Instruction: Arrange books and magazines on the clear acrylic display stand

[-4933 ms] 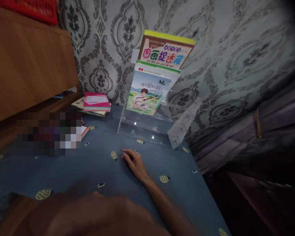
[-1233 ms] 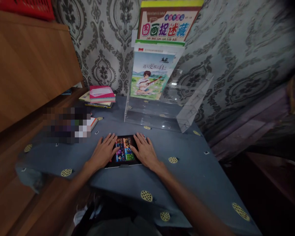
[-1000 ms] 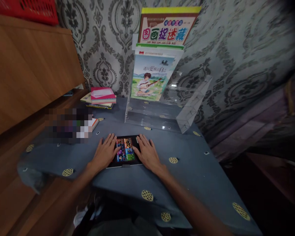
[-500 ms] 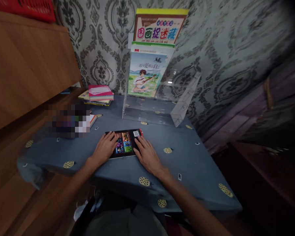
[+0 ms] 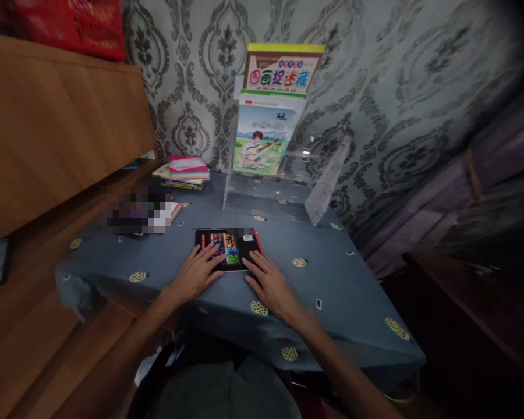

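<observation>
A black book (image 5: 243, 259) with small colourful pictures and a white barcode label lies flat on the cloth-covered table (image 5: 327, 279), near its front edge. My left hand (image 5: 197, 272) rests on the book's left part, fingers spread over the pictures. On the front right corner of the book lie the fingers of my right hand (image 5: 268, 282), stretched out and apart. Neither hand grips the book. My fingers cover part of its cover, and the far edge is blurred out.
Behind the book stands a clear acrylic rack (image 5: 327, 180) holding a guitar-player book (image 5: 259, 137) and a yellow-topped book (image 5: 283, 70). A stack of books (image 5: 187, 167) sits at the back left, with blurred books (image 5: 135, 213) before it. A wooden cabinet (image 5: 65, 122) flanks the left.
The view has tilted up and shifted left. Both hands have slid toward the book's near edge, uncovering more of its cover. The book still lies flat.
</observation>
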Action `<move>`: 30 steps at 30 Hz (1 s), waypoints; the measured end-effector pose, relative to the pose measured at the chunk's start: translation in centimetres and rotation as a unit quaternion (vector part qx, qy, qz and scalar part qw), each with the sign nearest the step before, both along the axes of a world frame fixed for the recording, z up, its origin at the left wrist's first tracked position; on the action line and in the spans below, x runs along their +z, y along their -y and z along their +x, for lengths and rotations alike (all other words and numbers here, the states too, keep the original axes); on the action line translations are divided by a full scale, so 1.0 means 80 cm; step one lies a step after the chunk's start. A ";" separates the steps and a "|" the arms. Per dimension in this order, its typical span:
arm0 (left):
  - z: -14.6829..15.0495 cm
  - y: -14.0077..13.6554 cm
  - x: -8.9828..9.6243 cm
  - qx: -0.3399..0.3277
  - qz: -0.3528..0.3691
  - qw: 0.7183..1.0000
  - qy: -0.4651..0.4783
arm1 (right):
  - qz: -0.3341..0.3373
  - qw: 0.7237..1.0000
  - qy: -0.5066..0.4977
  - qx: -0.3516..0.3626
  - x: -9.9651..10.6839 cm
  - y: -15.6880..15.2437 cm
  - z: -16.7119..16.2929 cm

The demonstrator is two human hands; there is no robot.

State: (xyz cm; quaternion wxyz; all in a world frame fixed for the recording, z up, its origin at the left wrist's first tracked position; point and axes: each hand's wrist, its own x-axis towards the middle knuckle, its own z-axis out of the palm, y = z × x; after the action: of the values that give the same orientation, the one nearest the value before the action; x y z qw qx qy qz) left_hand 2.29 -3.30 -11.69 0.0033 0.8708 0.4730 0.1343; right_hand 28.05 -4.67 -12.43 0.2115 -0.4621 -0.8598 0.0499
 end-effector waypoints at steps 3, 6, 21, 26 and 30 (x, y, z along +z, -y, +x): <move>0.003 0.005 0.006 0.023 -0.015 1.000 -0.011 | 0.029 1.000 -0.006 0.005 -0.019 0.001 0.008; 0.004 0.011 0.012 0.025 -0.033 0.999 -0.025 | 0.071 0.997 -0.009 0.018 -0.040 -0.002 0.014; -0.009 0.066 0.022 -0.049 -0.045 0.997 -0.039 | 0.184 0.982 -0.003 0.048 -0.057 0.041 0.031; -0.005 0.086 0.030 -0.036 -0.035 0.997 -0.065 | 0.224 0.973 -0.009 0.061 -0.050 0.057 0.036; -0.001 0.096 0.033 -0.028 -0.023 0.997 -0.065 | 0.229 0.972 -0.018 0.060 -0.055 0.061 0.041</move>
State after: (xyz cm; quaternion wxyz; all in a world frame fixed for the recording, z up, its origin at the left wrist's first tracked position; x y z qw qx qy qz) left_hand 2.19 -10.97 -9.05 -0.0037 0.8903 0.4506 0.0660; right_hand 31.36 -9.55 -16.86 0.3232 -0.3486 -0.8706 -0.1273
